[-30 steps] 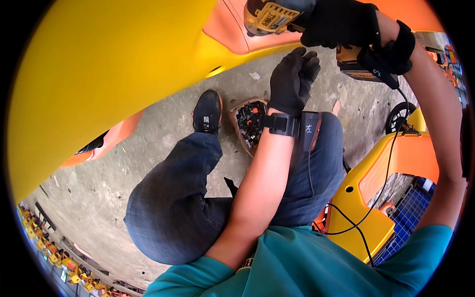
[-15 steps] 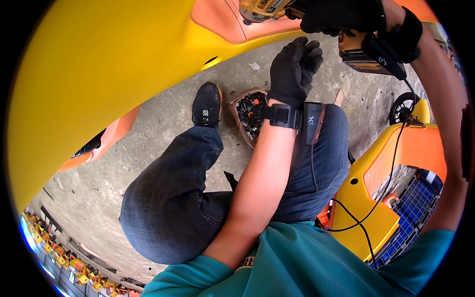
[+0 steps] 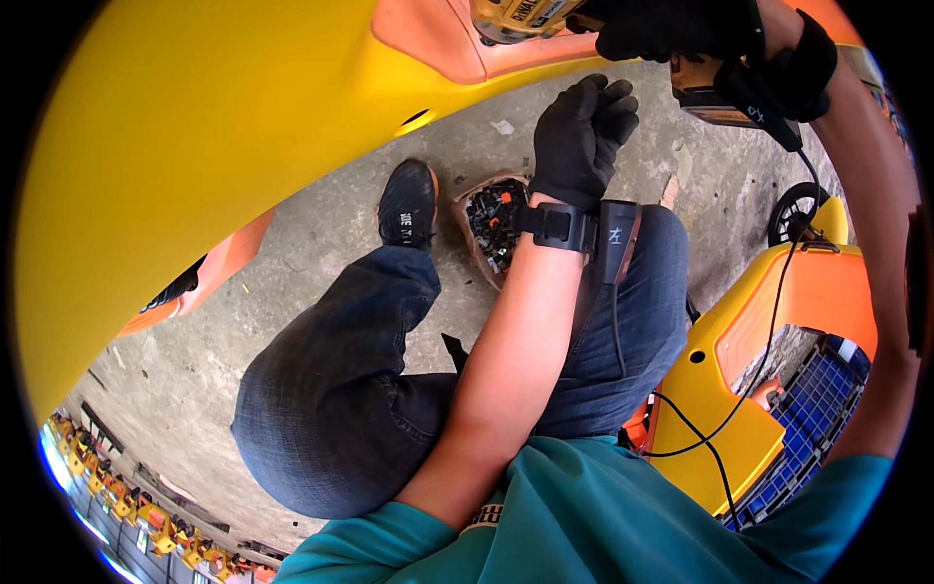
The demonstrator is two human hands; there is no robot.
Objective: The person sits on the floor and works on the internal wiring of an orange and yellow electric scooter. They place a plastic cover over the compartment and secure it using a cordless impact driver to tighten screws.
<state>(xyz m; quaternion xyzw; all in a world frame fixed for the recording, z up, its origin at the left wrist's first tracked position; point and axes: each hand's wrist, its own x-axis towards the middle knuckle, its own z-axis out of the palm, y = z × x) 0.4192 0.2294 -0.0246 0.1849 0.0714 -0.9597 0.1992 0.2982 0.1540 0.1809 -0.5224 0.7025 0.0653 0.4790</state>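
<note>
My right hand [image 3: 681, 27], in a black glove, is wrapped round the grip of a yellow-and-black cordless drill [image 3: 525, 19] at the top right. The drill's front end is beside the orange panel [image 3: 428, 41] of a large yellow body [image 3: 204, 127]; its tip is out of sight. Lower and to the left, my left hand [image 3: 582, 136], also black-gloved, is closed with curled fingers. Whatever it may hold is hidden. Below that wrist stands an open bag [image 3: 491, 219] of small black fasteners with a few orange pieces, partly covered by my forearm.
My shoe [image 3: 407, 209] rests on the concrete floor [image 3: 321, 258] left of the bag. On the right are another yellow-and-orange body [image 3: 700, 409], a black wheel [image 3: 793, 214] and a blue crate [image 3: 812, 409]. A black cable [image 3: 773, 336] hangs from my right wrist.
Both hands have shifted very slightly right, and the drill stays in my right hand. Otherwise the scene looks the same.
</note>
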